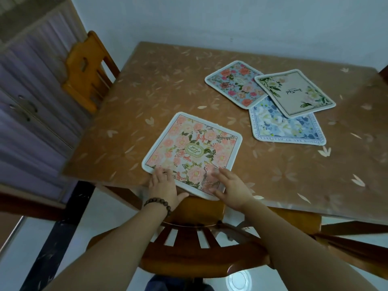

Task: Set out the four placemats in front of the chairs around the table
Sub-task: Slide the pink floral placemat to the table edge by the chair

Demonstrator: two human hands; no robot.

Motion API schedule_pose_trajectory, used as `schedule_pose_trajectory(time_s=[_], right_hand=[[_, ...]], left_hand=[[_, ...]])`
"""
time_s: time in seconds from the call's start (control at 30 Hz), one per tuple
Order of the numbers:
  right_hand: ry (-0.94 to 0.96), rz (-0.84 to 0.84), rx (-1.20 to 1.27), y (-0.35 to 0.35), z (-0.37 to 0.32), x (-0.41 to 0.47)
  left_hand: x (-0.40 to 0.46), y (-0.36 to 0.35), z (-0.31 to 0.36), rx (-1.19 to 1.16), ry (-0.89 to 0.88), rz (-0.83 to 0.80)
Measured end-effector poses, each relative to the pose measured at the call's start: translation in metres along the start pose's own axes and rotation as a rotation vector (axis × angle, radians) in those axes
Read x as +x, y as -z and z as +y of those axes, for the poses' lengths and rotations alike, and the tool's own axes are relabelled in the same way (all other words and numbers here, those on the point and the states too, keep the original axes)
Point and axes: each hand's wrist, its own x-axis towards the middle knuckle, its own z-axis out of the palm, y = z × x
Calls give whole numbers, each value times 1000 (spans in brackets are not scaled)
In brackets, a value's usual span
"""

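Brown leaf-patterned covering spreads over the table [168,97], where a pink peony placemat [194,153] with a white border and a green oval emblem (its script too small to read) lies at the near edge before a wooden chair [195,244]. My left hand [162,185] and right hand [230,189] rest flat-fingered on its near edge. Farther off overlap a red-rose placemat [233,84], a cream placemat [294,93] with illegible cursive, and a blue placemat [287,128] bordered in capitals.

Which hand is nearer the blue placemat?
Right. The right hand rests on the pink placemat's near edge, closer to the blue placemat; the left hand is further left.
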Motion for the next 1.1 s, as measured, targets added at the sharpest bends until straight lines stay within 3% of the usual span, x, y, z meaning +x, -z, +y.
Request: schedule_pose_trajectory(time_s=[0.13,0.5,0.83,1.1], right_hand=[[-87,3,-57,23,14,40],[-210,-5,-189,32,57,153],[-311,12,-160,44,77,167],[-429,176,-127,13,49,114]], left_hand=[[0,-11,-3,-51,133,-87],[13,-25,-6,-98,61,-25],[25,-15,-5,-102,62,11],[85,18,-34,-114,45,-5]])
